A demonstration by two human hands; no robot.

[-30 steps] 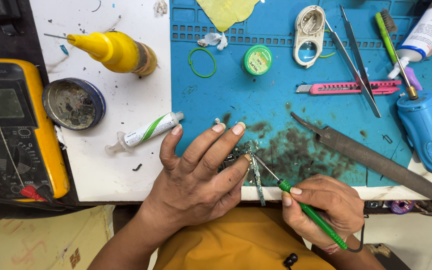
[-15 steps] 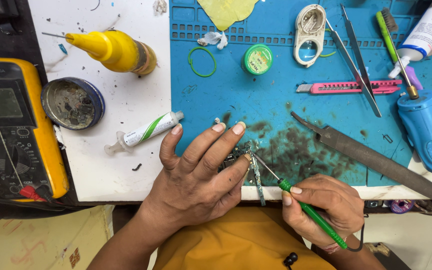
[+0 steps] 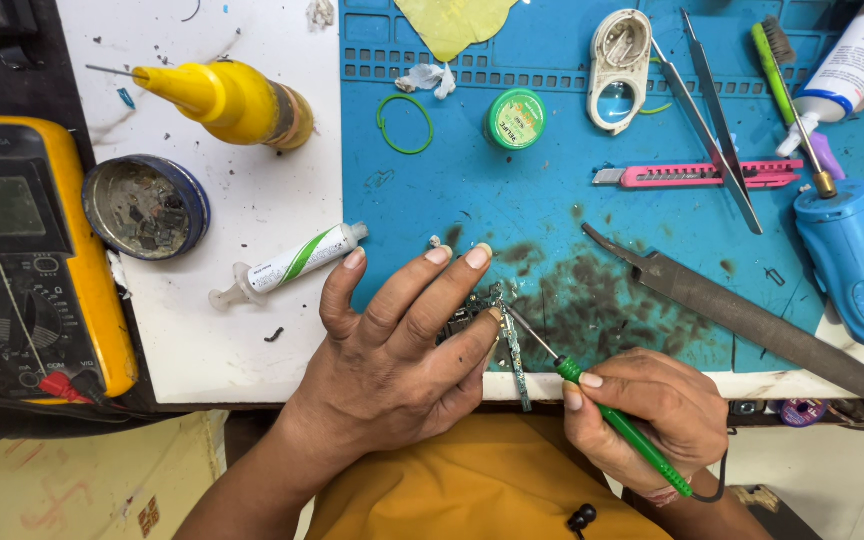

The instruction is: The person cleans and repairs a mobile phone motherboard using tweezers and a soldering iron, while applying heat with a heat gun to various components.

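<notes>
Nearest the body, the right hand (image 3: pixel 652 415) pinches a green-handled screwdriver (image 3: pixel 624 425) between thumb and fingers like a pen, its thin metal shaft running toward ten o'clock to a small circuit board (image 3: pixel 472 318). The board lies at the near edge of the blue work mat (image 3: pixel 512 215), just at ten o'clock of the right hand and tucked under the fingers of the left hand (image 3: pixel 392 360). That hand lies flat over it with fingers spread, thumb and forefinger pressing it down, so only a dark, component-studded corner and a narrow green strip hanging over the table edge show. The mat around the board is smudged dark. At three o'clock of the board a long grey metal file (image 3: pixel 752 320) lies slantwise; at nine o'clock, on the white table (image 3: pixel 252 300), rests a white syringe with a green stripe (image 3: pixel 292 265). Farther off sit a round tin (image 3: pixel 145 207), a yellow multimeter (image 3: pixel 32 260), a yellow squeeze bottle (image 3: pixel 227 100), a green round pot (image 3: pixel 517 118) and a pink utility knife (image 3: pixel 697 175).
</notes>
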